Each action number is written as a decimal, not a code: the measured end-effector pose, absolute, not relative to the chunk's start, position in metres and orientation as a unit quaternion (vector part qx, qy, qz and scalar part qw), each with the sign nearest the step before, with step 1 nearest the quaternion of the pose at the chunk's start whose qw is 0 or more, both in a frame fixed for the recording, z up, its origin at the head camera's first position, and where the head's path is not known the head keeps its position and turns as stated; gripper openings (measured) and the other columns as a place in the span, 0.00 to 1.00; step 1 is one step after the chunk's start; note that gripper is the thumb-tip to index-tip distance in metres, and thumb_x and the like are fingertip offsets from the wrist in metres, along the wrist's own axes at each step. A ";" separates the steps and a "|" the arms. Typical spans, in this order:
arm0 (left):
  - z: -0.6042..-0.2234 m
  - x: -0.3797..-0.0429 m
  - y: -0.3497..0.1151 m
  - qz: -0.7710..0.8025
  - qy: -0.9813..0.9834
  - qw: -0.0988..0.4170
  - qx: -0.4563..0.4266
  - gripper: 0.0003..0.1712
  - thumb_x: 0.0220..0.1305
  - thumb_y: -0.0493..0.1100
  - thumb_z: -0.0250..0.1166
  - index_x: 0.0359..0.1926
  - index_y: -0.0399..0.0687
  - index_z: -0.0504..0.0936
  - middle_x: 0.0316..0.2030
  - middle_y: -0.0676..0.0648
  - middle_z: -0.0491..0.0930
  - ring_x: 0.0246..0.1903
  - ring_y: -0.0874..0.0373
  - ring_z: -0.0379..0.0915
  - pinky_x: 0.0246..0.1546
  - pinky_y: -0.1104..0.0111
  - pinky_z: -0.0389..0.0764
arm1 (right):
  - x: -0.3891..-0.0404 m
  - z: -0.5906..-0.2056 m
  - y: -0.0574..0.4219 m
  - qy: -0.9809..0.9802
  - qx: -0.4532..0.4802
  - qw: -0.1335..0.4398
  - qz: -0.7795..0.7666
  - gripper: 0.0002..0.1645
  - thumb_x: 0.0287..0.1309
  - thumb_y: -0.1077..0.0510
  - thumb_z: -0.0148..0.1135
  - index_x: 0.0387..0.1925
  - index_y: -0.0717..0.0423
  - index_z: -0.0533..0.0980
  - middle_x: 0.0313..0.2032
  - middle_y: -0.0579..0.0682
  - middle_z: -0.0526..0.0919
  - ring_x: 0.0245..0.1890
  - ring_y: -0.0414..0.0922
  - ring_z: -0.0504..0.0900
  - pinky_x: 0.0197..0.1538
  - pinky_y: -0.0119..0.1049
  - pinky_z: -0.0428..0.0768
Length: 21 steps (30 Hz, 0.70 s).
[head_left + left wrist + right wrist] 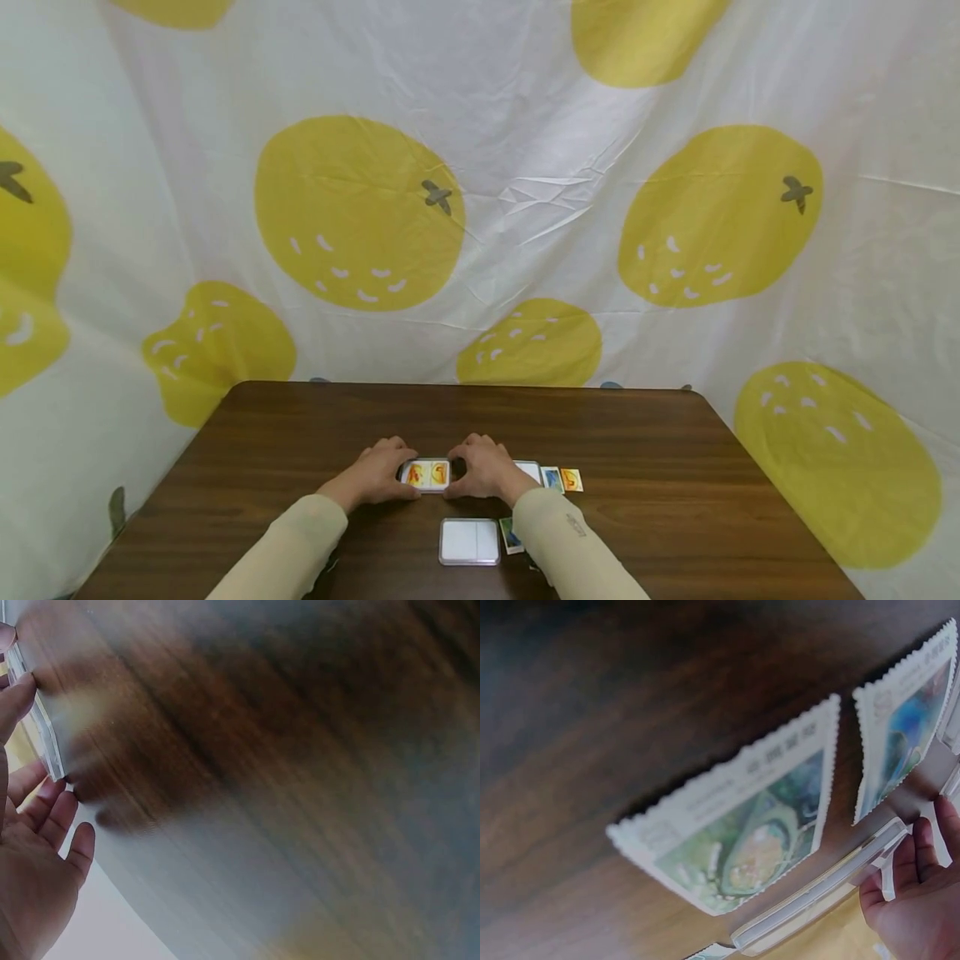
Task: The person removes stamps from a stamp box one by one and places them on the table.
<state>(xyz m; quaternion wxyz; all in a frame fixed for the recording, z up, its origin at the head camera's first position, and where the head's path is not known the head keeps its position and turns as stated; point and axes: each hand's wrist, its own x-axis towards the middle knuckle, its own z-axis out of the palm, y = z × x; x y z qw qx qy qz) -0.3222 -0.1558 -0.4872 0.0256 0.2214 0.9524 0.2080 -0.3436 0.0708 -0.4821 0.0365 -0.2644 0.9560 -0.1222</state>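
Observation:
A small clear plastic case [426,475] with two orange-and-yellow stamps inside is held between both hands near the middle of the table. My left hand [378,473] grips its left end, thumb at the near side and fingers at the far side. At the opposite end my right hand [483,468] holds it the same way. In the left wrist view, the case edge [46,739] shows between thumb and fingertips of the left hand [37,877]. The right wrist view catches the right hand [919,900] at the lower right.
Nearer me lies a clear case with a white insert [468,542], a green stamp [512,536] beside it. Another white-lined case [528,471] sits partly behind the right wrist, followed by a blue stamp [552,479] and an orange stamp [572,480]. A fruit-print cloth [525,250] hangs behind the table.

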 end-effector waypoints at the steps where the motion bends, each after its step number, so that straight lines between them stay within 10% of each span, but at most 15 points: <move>1: -0.487 -0.322 -0.156 0.208 0.952 0.027 0.221 0.36 0.52 0.53 0.76 0.58 0.38 0.78 0.50 0.43 0.74 0.53 0.44 0.68 0.52 0.47 0.68 | -0.343 -0.482 0.071 0.956 -0.264 0.036 -0.122 0.34 0.45 0.35 0.74 0.53 0.45 0.81 0.53 0.50 0.76 0.54 0.50 0.72 0.56 0.51 0.69; 21: -0.489 -0.324 -0.158 0.210 0.947 0.025 0.243 0.34 0.54 0.54 0.75 0.57 0.40 0.79 0.50 0.44 0.74 0.52 0.45 0.68 0.49 0.46 0.68 | -0.341 -0.481 0.070 0.957 -0.260 0.044 -0.124 0.35 0.46 0.35 0.73 0.54 0.44 0.80 0.55 0.50 0.74 0.57 0.50 0.70 0.58 0.53 0.67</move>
